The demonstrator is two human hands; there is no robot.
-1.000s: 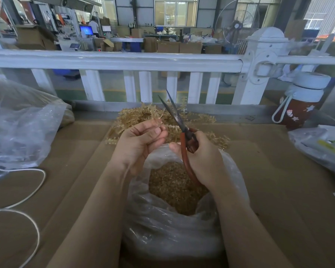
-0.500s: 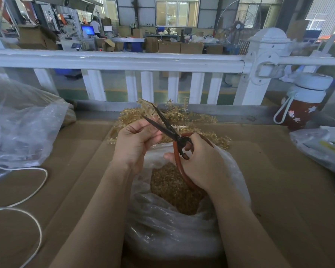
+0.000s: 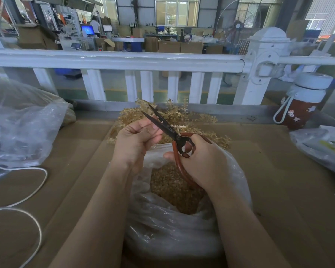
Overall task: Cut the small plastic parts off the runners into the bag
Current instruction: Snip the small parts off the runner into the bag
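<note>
My left hand: fingers curled, pinching something small against the blades; it looks like a runner piece, but it is too tiny to make out for sure.
My right hand: clenched round the red-brown handles of the scissors, thumb through one loop.
Scissors: dark blades parted in a narrow V, tips pointing toward 11 o'clock, crossing just over my left fingertips.
Bag: clear plastic, mouth open directly under both hands, at 6 o'clock from the scissors.
Cut parts: a tan, grainy heap inside the bag.
Runners: a tangled golden pile on the cardboard at 12 o'clock from my hands, just beyond the bag.
Cardboard: brown sheet covering the work surface.
Second bag: large, clear, crumpled, at 9 o'clock.
Cord: white, looping over the cardboard at 8 o'clock.
Bottle: white lid, red body with stars, white strap, upright at 2 o'clock.
Railing: white, across the far edge at 12 o'clock.
</note>
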